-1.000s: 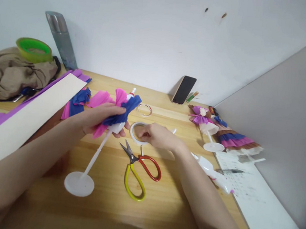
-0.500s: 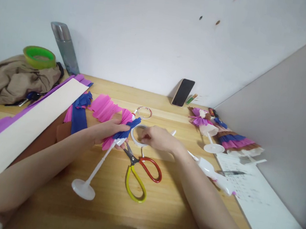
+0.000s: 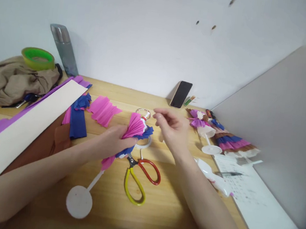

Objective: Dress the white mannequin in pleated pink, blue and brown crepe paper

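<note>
My left hand [image 3: 118,136] is closed around a crepe-paper figure [image 3: 135,125] with pink and blue ruffles. Its white stem ends in a round base [image 3: 79,202], turned toward me at the lower left. To the right of the figure, my right hand [image 3: 172,127] is raised, thumb and index tips close together; anything between them is too small to make out. Partly hidden behind the figure lies a white tape roll [image 3: 146,143]. Scissors [image 3: 134,163] with one red and one yellow handle lie below it on the wooden table.
Pink crepe paper [image 3: 104,111], blue strips [image 3: 78,125] and a long cream sheet [image 3: 39,124] lie at left. A bottle [image 3: 65,52] and phone [image 3: 181,94] stand by the wall. At right are a ruffled figure [image 3: 198,119], a white bottle-like item [image 3: 213,175] and paper [image 3: 266,206].
My right hand has lifted off the tape roll and moved up and right. My left hand has shifted right and tilted the figure, so the flat of its base now faces me.
</note>
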`<state>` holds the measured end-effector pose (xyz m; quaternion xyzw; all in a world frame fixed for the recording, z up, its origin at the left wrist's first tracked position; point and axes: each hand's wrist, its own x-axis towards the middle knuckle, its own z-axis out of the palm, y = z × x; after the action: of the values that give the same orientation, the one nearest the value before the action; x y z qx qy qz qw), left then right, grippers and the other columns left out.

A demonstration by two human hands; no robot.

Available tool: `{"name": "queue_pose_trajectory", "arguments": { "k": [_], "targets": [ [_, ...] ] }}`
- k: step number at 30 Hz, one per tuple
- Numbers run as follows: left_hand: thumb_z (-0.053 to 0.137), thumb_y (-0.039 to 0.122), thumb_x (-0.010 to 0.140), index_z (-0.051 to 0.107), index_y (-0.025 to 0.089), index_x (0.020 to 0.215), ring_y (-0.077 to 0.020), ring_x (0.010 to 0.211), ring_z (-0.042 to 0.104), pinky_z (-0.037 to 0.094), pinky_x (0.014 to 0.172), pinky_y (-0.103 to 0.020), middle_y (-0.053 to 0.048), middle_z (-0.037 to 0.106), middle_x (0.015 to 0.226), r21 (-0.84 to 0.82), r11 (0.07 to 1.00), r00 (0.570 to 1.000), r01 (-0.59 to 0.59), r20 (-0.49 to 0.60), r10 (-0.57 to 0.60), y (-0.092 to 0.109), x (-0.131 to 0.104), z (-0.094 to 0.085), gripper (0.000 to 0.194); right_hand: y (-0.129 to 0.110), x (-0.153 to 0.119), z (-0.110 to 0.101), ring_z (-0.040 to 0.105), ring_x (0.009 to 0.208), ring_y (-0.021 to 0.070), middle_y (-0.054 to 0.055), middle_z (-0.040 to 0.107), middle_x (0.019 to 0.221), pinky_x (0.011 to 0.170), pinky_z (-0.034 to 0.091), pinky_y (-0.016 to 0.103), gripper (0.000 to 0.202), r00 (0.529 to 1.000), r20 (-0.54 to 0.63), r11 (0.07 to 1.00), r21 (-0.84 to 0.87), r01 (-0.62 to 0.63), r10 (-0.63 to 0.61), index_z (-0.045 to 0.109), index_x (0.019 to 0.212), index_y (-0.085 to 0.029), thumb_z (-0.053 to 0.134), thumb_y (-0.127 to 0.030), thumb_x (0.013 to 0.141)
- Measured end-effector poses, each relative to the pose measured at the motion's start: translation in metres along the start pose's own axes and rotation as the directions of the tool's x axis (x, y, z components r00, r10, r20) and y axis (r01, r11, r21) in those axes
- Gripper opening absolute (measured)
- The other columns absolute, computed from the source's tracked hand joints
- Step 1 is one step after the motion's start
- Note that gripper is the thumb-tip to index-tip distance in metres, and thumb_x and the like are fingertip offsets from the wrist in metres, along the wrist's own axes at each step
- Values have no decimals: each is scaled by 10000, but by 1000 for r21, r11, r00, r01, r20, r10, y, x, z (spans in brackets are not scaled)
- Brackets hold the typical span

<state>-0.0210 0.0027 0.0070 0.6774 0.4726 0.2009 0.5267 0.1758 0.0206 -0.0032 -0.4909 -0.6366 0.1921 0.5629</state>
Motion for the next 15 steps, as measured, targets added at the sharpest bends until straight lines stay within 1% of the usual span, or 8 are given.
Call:
{"name": "queue_pose_trajectory", "arguments": {
  "k": [2, 3, 4, 6, 8, 10, 14, 15],
  "targets": [
    [543, 344, 839, 399, 208, 621, -90, 475, 431, 299, 447, -223, 49, 486, 531, 159, 973, 979, -164, -97, 181, 9, -13, -2, 295, -8, 1, -5, 590, 574, 112, 17, 701, 734, 559, 483, 260, 136, 988, -149, 996, 74, 50, -39, 719, 895, -183, 624, -244, 820],
    [538, 318, 842, 364, 213, 616, -85, 484, 400, 277, 455, -228, 54, 463, 538, 209, 942, 943, -262, -151, 296, 13, -19, -4, 304, -11, 1, -7, 591, 565, 106, 12, 700, 728, 549, 486, 253, 128, 979, -196, 991, 107, 78, -56, 720, 898, -189, 625, -235, 826],
    [532, 286, 839, 341, 217, 615, -82, 487, 372, 263, 460, -233, 58, 441, 538, 244, 903, 902, -353, -168, 398, 16, -24, -6, 303, -14, 2, -9, 591, 558, 102, 8, 698, 722, 537, 487, 246, 119, 972, -224, 986, 135, 98, -66, 721, 895, -193, 627, -227, 830],
    [496, 234, 851, 319, 221, 606, -79, 478, 340, 255, 466, -238, 67, 396, 516, 261, 844, 840, -469, -163, 518, 19, -31, -9, 302, -17, 2, -12, 593, 547, 99, 3, 697, 712, 518, 490, 237, 104, 969, -234, 978, 174, 116, -73, 724, 885, -199, 638, -217, 829],
    [481, 218, 857, 322, 223, 603, -78, 463, 326, 247, 462, -241, 74, 361, 491, 245, 816, 810, -524, -155, 566, 17, -32, -11, 300, -18, 1, -11, 598, 549, 99, -1, 695, 704, 517, 499, 234, 99, 977, -202, 975, 193, 110, -70, 725, 884, -203, 645, -207, 826],
    [481, 225, 859, 334, 223, 607, -79, 456, 328, 247, 460, -244, 76, 356, 475, 213, 816, 801, -538, -171, 573, 12, -27, -11, 292, -17, -2, -9, 610, 567, 104, 2, 699, 719, 535, 513, 241, 105, 985, -161, 976, 192, 99, -68, 724, 897, -205, 643, -206, 831],
    [497, 267, 858, 357, 221, 613, -87, 464, 354, 247, 456, -250, 62, 389, 490, 217, 840, 806, -497, -244, 540, -1, -16, -10, 286, -20, -6, -8, 624, 596, 122, 18, 710, 762, 560, 528, 271, 116, 987, -136, 982, 156, 102, -81, 719, 918, -201, 629, -232, 850],
    [505, 275, 852, 343, 224, 607, -89, 465, 350, 240, 455, -253, 61, 382, 490, 248, 833, 788, -495, -275, 551, -3, -14, -10, 298, -22, -8, -9, 629, 609, 127, 22, 710, 770, 569, 529, 279, 116, 984, -151, 983, 138, 118, -97, 717, 920, -202, 628, -234, 852]
  ]
}}
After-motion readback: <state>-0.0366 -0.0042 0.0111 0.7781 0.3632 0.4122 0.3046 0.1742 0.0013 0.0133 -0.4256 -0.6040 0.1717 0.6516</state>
